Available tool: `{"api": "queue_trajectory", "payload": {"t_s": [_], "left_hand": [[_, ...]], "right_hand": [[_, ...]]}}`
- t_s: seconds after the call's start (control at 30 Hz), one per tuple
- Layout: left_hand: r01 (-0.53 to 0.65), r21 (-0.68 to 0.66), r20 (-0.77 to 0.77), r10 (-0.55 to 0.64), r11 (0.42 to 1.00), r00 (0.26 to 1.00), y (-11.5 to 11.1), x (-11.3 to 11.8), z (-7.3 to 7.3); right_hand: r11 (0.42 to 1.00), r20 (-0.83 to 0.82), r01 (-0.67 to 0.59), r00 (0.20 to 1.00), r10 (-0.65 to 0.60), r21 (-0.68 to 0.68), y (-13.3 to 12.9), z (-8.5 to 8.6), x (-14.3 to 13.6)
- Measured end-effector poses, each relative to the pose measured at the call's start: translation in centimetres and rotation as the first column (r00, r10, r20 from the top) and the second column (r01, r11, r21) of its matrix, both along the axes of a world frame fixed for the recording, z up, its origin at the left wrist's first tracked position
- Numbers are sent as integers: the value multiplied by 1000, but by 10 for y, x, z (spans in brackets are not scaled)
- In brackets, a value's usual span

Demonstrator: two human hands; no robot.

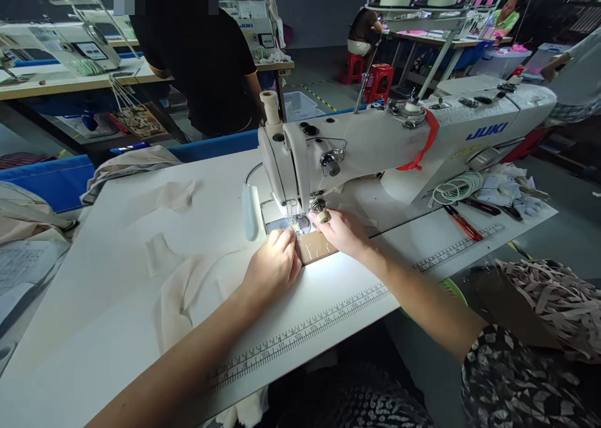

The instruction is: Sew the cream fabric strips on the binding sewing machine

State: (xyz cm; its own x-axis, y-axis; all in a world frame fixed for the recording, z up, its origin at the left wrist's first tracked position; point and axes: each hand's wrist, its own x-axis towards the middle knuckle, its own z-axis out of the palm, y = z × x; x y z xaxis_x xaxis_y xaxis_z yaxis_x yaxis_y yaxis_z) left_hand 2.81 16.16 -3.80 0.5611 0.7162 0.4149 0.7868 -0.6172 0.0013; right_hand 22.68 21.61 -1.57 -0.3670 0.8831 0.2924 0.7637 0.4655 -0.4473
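A white sewing machine (366, 140) stands on the white table. My left hand (273, 262) is closed just left of the needle area, its fingertips pinched by the presser foot; what they hold is too small to make out. My right hand (342, 231) reaches in from the right, thumb and fingers pressed together beside the needle, their contents hidden. Between my hands lies a brown plate (315, 246) with bits of thread on it. Pale thin fabric (181, 290) lies loosely on the table to the left of my left hand.
Red-handled snips (463, 223), a coil of pale cord (456, 188) and scraps (509, 187) lie at the table's right end. A printed ruler (300, 334) runs along the front edge. A person in black (201, 65) stands behind the table.
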Motion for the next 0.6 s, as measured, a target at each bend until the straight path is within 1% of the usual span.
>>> {"api": "queue_trajectory", "payload": {"t_s": [0.13,0.27,0.47,0.53,0.6], "left_hand": [[-8,7,8,8,1000,1000,4,-2,0],[-1,-10,27,2,1000,1000,10,-5,2],[-14,-17,8,14,1000,1000,9,-3,2],[-15,-35,22,16,999,1000,8,-1,2],[-25,-81,57,29,996,998,10,-4,5]], "right_hand": [[1000,-22,12,1000,-12,20,-3,-1,4],[1000,-37,-2,999,3,24,3,-3,5],[999,-43,8,999,-6,43,8,-3,7],[998,-37,9,999,-7,55,6,-2,10],[997,-29,11,1000,-9,73,2,-1,14]]}}
